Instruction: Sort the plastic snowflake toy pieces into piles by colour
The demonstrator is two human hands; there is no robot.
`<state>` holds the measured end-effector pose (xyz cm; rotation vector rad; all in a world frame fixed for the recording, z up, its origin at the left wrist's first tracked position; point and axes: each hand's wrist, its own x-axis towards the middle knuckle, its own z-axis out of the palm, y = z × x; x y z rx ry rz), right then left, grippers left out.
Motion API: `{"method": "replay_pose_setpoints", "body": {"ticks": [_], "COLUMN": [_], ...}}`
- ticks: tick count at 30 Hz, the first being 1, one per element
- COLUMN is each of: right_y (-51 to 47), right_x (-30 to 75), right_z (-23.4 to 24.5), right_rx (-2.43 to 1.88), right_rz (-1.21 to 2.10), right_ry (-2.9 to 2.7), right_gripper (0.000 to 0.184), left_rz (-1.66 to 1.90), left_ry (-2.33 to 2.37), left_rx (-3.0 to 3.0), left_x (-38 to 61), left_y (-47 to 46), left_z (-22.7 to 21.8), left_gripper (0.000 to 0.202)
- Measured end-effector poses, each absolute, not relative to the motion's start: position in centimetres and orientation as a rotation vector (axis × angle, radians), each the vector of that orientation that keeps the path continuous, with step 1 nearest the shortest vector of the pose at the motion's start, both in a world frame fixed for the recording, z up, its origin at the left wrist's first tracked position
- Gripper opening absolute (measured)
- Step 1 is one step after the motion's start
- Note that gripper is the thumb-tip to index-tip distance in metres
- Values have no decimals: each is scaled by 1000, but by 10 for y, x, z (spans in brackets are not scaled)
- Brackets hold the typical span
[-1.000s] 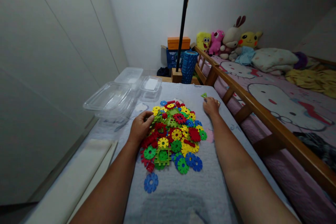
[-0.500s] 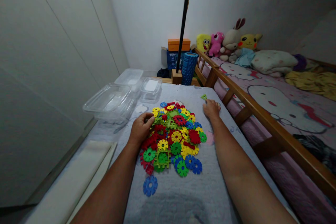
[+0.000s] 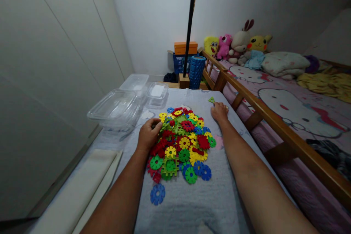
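Note:
A heap of plastic building pieces point(image 3: 184, 142) in red, yellow, green and blue lies on a cloth-covered table: notched discs, lattice squares and small connectors. At the heap's left edge rests my left hand point(image 3: 149, 132), fingers loosely curved and a gap showing between thumb and forefinger. I see nothing held in it. Farther off, near the table's back right, my right hand point(image 3: 220, 112) is low on the cloth with fingers bent. A small green triangular piece point(image 3: 211, 99) lies just beyond its fingertips; whatever is under the fingers is hidden. One blue disc point(image 3: 157, 194) lies apart in front.
Clear plastic containers point(image 3: 115, 106) stand at the back left, beside a smaller lidded box point(image 3: 157, 91). A folded white sheet point(image 3: 79, 186) lies front left. The wooden bed rail point(image 3: 260, 117) borders the right. A black pole point(image 3: 189, 25) rises behind the table.
The whole view has shifted slightly. Both hands hold nearly the same places, and the pieces lie as before.

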<state>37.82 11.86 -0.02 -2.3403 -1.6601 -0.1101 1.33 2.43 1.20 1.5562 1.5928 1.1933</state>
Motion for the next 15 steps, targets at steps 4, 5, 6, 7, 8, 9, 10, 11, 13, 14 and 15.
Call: {"method": "replay_pose_setpoints", "body": {"ticks": [4, 5, 6, 7, 8, 9, 10, 11, 13, 14, 15], "right_y": [121, 122, 122, 121, 121, 121, 120, 119, 117, 116, 114], "right_x": [381, 381, 382, 382, 382, 383, 383, 383, 382, 381, 379], "right_z": [0, 0, 0, -1, -1, -1, 0, 0, 1, 2, 4], "right_rx": [-2333, -2330, -2328, -2327, -2325, -2321, -2314, -2306, -2282, -2271, -2266], "right_rz": [-120, -123, -124, -122, -119, -114, -108, -103, -105, -112, -118], "right_ry": [-1689, -1691, -1690, -1685, -1677, -1669, -1662, -1655, -1638, -1624, -1606], "right_gripper": [46, 46, 46, 47, 47, 48, 48, 48, 47, 47, 46], "left_rz": [1211, 1215, 1215, 1212, 1208, 1205, 1203, 1203, 1200, 1197, 1192], "left_ry": [1596, 1592, 1588, 1582, 1575, 1566, 1555, 1545, 1533, 1530, 1526], "left_rx": [1580, 1583, 1584, 1584, 1582, 1580, 1578, 1576, 1582, 1590, 1598], "left_x": [15, 15, 15, 14, 14, 14, 13, 13, 11, 11, 10], "left_y": [25, 25, 25, 25, 25, 25, 25, 24, 23, 22, 22], "left_z": [12, 12, 12, 12, 12, 11, 11, 11, 10, 10, 10], "left_gripper": [37, 37, 37, 37, 37, 37, 37, 37, 36, 36, 36]}}
